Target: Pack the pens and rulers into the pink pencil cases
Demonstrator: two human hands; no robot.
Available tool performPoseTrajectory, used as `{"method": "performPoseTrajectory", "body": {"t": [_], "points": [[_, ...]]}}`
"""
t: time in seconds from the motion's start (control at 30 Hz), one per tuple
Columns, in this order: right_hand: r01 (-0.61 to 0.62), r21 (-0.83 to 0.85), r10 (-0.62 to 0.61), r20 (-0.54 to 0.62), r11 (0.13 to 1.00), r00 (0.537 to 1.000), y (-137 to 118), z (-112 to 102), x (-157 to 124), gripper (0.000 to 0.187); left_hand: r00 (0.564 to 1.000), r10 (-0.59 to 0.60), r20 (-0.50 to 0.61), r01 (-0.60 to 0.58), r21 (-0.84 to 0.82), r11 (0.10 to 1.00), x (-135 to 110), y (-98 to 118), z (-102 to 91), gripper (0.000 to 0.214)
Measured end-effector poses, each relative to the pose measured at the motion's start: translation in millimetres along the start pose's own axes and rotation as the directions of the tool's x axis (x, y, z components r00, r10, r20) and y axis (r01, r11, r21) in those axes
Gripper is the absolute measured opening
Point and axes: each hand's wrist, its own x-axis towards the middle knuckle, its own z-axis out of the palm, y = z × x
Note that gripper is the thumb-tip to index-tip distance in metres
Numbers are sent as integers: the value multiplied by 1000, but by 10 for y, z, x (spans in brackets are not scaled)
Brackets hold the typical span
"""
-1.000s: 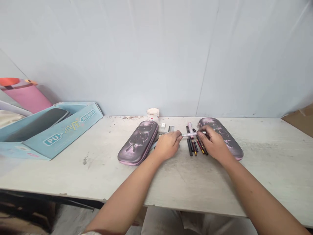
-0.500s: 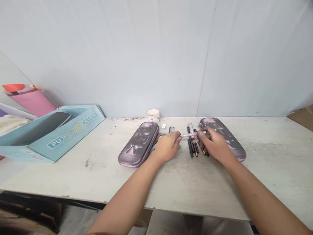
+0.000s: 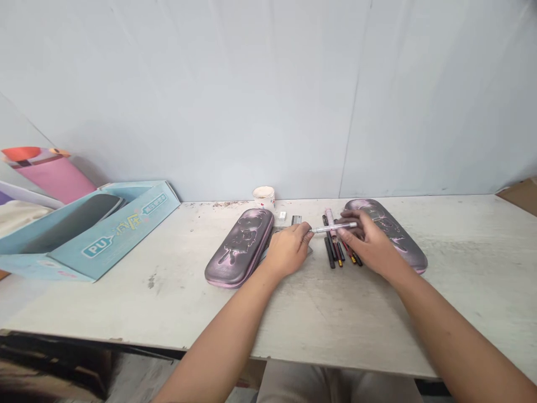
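My left hand (image 3: 288, 250) is closed on one end of a clear, slim pen (image 3: 331, 228), which it holds level above the table. The pen's other end lies between the parted thumb and fingers of my right hand (image 3: 371, 240), which looks open around it. Beneath the pen is a loose group of dark pens and pencils (image 3: 330, 253), with a thicker pale pink pen-like stick (image 3: 329, 215) among them. A black and pink pencil case (image 3: 239, 249) lies left of my left hand. Another pencil case (image 3: 403, 246) lies partly behind my right hand.
Near the wall stand a small paper cup (image 3: 263, 197) and a white eraser (image 3: 282, 215). A ruler (image 3: 296, 220) is partly hidden by my left hand. A light blue box (image 3: 113, 235) with things in it occupies the left side. A brown cardboard box (image 3: 520, 196) shows at far right.
My right hand has loosened, its fingers spreading apart from the pen so that its right end shows. My left hand keeps its hold. The view has shifted slightly.
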Motion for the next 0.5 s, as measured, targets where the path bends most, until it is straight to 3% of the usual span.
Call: {"method": "performPoseTrajectory", "body": {"t": [0.07, 0.2, 0.37, 0.5], "points": [[-56, -22, 56, 6, 998, 998, 8, 4, 4, 31, 1000, -9, 2, 9, -1, 1000, 4, -8, -5, 30], [28, 42, -27, -22, 999, 999, -5, -9, 6, 31, 1000, -15, 10, 15, 0, 1000, 8, -20, -6, 30], [-61, -31, 60, -19, 998, 998, 6, -37, 16, 29, 1000, -14, 18, 15, -15, 1000, 3, -13, -11, 30], [-23, 20, 23, 7, 1000, 1000, 1, -42, 18, 30, 1000, -16, 5, 16, -143, 990, 19, -23, -8, 29]]}}
